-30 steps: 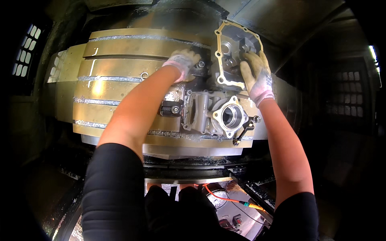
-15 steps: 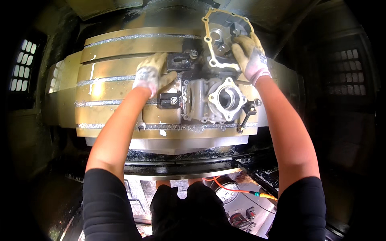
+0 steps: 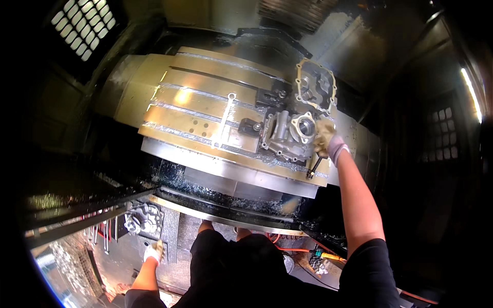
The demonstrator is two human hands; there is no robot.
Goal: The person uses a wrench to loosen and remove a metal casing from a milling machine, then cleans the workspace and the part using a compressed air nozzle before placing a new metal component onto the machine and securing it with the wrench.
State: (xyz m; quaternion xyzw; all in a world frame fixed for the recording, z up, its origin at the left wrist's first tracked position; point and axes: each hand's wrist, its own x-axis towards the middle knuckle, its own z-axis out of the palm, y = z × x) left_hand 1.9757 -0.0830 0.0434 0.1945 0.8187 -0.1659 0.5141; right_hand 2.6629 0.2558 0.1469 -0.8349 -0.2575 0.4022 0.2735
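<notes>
My gloved right hand [image 3: 325,137] is at the right side of a grey metal casting [image 3: 280,134] with a round flanged opening, its fingers curled down over the clamp spot there; what they grip is hidden. Just below that hand, a dark clamp bar [image 3: 315,167] sticks out. Behind stands a second casting [image 3: 317,84] with a pale machined rim. My gloved left hand [image 3: 153,252] is low at the left, over a grey surface beside another casting [image 3: 144,219]; its fingers are too small to read. A long ring spanner [image 3: 226,119] lies on the slotted machine table [image 3: 197,100].
Dark clamp blocks [image 3: 251,127] hold the castings' left side. The table's front edge [image 3: 231,172] drops to a chip-covered ledge and a metal sill [image 3: 215,219]. Several spanners [image 3: 106,237] hang at lower left. An orange hose [image 3: 292,250] runs below the sill.
My left hand has left the table and moved down to the lower left, uncovering the spanner. My right hand has come down from the rear casting to the front one's right side. The view has turned.
</notes>
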